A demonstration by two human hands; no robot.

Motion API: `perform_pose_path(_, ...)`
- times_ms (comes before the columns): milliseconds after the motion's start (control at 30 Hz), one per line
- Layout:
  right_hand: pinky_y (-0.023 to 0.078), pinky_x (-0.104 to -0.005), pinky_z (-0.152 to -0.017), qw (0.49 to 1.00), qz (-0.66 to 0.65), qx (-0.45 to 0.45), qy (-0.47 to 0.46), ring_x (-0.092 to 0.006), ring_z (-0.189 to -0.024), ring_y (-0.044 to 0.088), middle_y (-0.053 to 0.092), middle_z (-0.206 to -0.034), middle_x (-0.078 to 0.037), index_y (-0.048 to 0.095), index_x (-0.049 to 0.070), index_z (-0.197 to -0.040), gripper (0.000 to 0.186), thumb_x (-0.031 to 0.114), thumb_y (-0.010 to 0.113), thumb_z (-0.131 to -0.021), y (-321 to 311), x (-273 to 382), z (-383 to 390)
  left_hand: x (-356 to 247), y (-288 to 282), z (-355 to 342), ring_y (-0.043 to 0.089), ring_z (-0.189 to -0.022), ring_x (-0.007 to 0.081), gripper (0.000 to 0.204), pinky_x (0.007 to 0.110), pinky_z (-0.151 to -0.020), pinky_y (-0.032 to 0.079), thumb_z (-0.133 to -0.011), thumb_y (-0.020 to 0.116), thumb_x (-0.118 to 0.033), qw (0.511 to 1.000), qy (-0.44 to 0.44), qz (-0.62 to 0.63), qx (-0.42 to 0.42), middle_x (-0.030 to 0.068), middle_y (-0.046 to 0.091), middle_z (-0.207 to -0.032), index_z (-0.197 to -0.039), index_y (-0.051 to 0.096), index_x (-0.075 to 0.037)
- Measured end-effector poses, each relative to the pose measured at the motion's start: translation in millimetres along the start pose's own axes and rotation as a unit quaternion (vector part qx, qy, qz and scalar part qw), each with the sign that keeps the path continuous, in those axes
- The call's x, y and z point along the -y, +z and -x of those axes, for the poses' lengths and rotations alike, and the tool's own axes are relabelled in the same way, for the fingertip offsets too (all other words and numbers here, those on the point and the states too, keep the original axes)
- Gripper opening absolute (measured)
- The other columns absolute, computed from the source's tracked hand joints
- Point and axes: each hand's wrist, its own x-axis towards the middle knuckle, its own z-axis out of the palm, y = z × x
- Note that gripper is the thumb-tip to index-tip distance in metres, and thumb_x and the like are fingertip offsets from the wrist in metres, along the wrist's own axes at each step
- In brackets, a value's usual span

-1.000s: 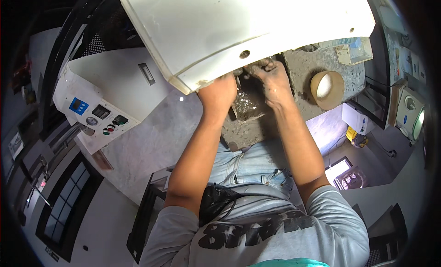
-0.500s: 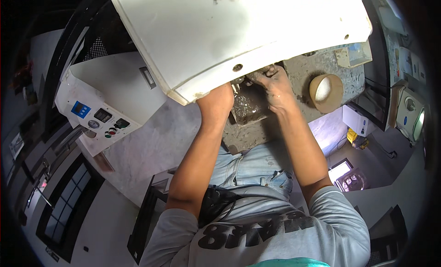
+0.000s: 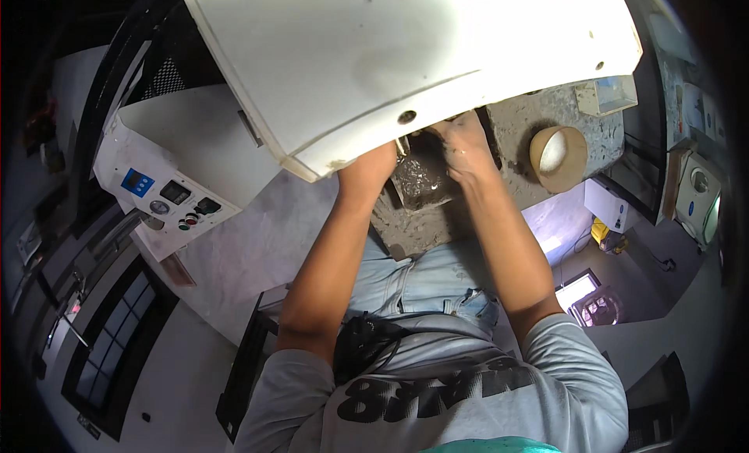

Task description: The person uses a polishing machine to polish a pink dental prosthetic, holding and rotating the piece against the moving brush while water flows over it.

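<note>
A large white curved machine cover (image 3: 374,55) hangs over the work area and hides the ends of both hands. My left hand (image 3: 370,169) reaches under its lower edge at the left of a small basin, fingers out of sight. My right hand (image 3: 466,147) is at the basin's right side, smeared with grey, its visible fingers curled inward. What the right hand holds, if anything, is hidden under the cover. Between the hands lies the dark basin (image 3: 407,207) with glinting, murky grey water (image 3: 424,180).
A tan bowl (image 3: 576,158) of white granular material stands on the mud-spattered worktop (image 3: 515,114) at right. Behind it sits a pale rectangular box (image 3: 618,97). At left is a white control panel (image 3: 168,196) with a gauge and buttons. A barred window (image 3: 117,328) is farther left.
My right hand has moved slightly upward and farther under the cover, so less of its fingers shows. My left hand stays nearly in place. The view has shifted slightly.
</note>
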Motion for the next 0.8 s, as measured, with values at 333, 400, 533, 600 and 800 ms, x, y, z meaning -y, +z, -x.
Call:
perform_pose_path(333, 0.053, -0.0247, -0.084, 0.998, 0.051, -0.009, -0.026, -0.0121, -0.088, 0.066, 0.072, -0.098, -0.010, 0.070, -0.007, -0.102, 0.021, -0.011, 0.061, -0.084, -9.4, -4.0, 15.9, 23.6, -4.5, 26.3, 0.065, -0.095, 0.0158, 0.021, 0.026, -0.083, 0.051, -0.090, 0.052, 0.012, 0.992, 0.071, -0.068, 0.077, 0.0152, 0.068, -0.104, -0.110, 0.058, 0.013)
perform_pose_path(400, 0.053, -0.0245, -0.083, 0.997, 0.078, -0.008, -0.028, -0.0120, -0.089, 0.066, 0.072, -0.098, -0.010, 0.070, -0.007, -0.103, 0.021, -0.010, 0.061, -0.084, -6.2, 3.1, 17.5, 26.0, -5.2, 27.2, 0.065, -0.096, 0.0156, 0.020, 0.026, -0.082, 0.051, -0.091, 0.052, 0.011, 0.991, 0.052, -0.076, 0.095, 0.0159, 0.067, -0.107, -0.110, 0.057, 0.013)
perform_pose_path(533, 0.052, -0.0240, -0.081, 0.996, 0.072, 0.002, -0.053, -0.0120, -0.090, 0.067, 0.072, -0.099, -0.010, 0.070, -0.007, -0.103, 0.021, -0.010, 0.061, -0.084, -9.0, -1.5, 22.8, 27.4, -6.9, 37.8, 0.064, -0.097, 0.0161, 0.021, 0.026, -0.081, 0.051, -0.091, 0.053, 0.009, 0.995, 0.057, -0.040, 0.070, 0.0161, 0.065, -0.110, -0.111, 0.057, 0.013)
perform_pose_path(600, 0.052, -0.0240, -0.081, 0.994, 0.098, -0.002, -0.046, -0.0121, -0.090, 0.067, 0.072, -0.099, -0.010, 0.070, -0.007, -0.103, 0.021, -0.010, 0.061, -0.085, -7.4, 4.8, 23.3, 24.4, -6.7, 36.5, 0.065, -0.096, 0.0169, 0.023, 0.026, -0.080, 0.051, -0.090, 0.054, 0.010, 0.995, 0.072, -0.038, 0.055, 0.0162, 0.065, -0.111, -0.113, 0.055, 0.013)
perform_pose_path(800, 0.052, -0.0251, -0.083, 0.989, 0.140, -0.003, -0.039, -0.0129, -0.089, 0.067, 0.072, -0.099, -0.011, 0.069, -0.007, -0.102, 0.019, -0.010, 0.061, -0.085, 3.1, 19.4, 16.1, 8.1, -2.7, 12.7, 0.065, -0.097, 0.0215, 0.032, 0.029, -0.086, 0.049, -0.081, 0.058, 0.015, 0.991, 0.109, -0.074, 0.006, 0.0184, 0.063, -0.109, -0.113, 0.053, 0.014)
